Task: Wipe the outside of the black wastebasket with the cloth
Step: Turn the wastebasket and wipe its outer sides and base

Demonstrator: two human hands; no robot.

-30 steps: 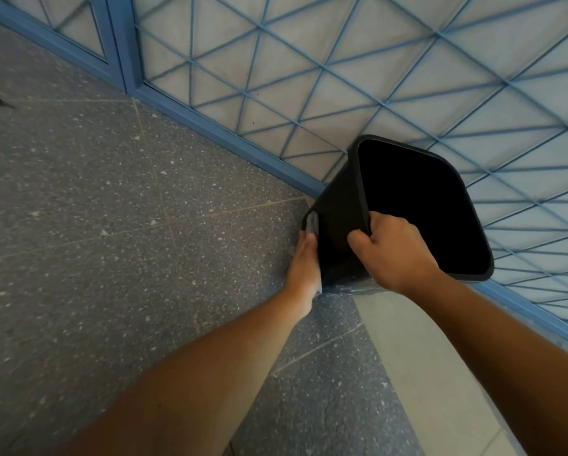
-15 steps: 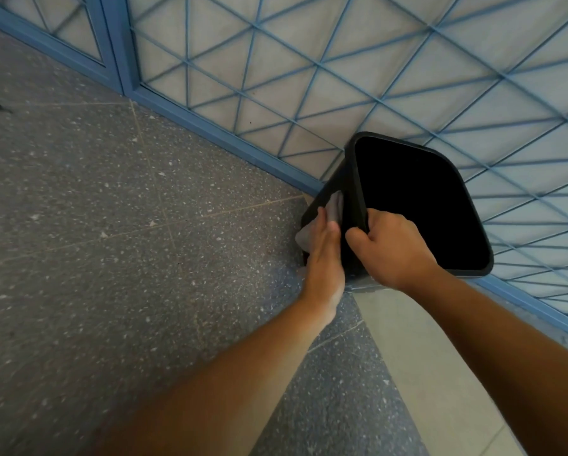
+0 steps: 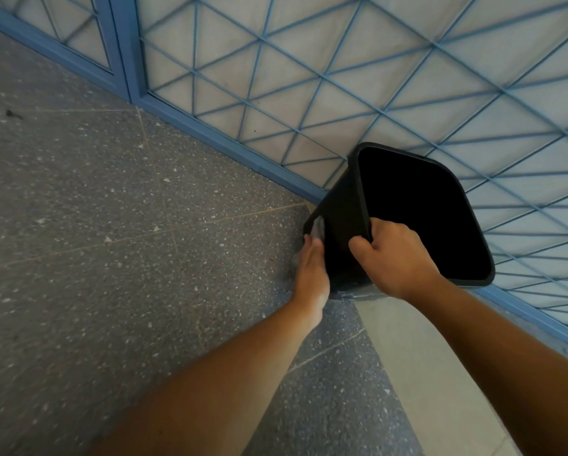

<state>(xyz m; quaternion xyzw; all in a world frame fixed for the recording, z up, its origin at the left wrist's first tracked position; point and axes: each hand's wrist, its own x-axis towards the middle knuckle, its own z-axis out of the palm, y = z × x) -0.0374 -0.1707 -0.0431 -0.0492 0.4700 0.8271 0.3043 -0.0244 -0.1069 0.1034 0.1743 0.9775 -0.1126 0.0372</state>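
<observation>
The black wastebasket (image 3: 345,205) stands on the floor, tilted, with its dark opening facing up toward me. My right hand (image 3: 394,258) grips its near rim, thumb outside and fingers inside. My left hand (image 3: 312,271) is pressed flat against the basket's left outer wall, low down. A pale grey cloth (image 3: 318,229) shows just past my fingertips, held between my left hand and the wall. Most of the cloth is hidden under my palm.
A blue metal lattice fence (image 3: 309,93) with a blue base rail (image 3: 230,149) runs diagonally right behind the basket. Dark speckled floor (image 3: 111,241) spreads to the left. A lighter floor strip (image 3: 440,373) lies under my right forearm.
My left hand with the cloth rose up the basket's left wall half a second ago and has now slid back down toward the base. My right hand kept its hold on the rim.
</observation>
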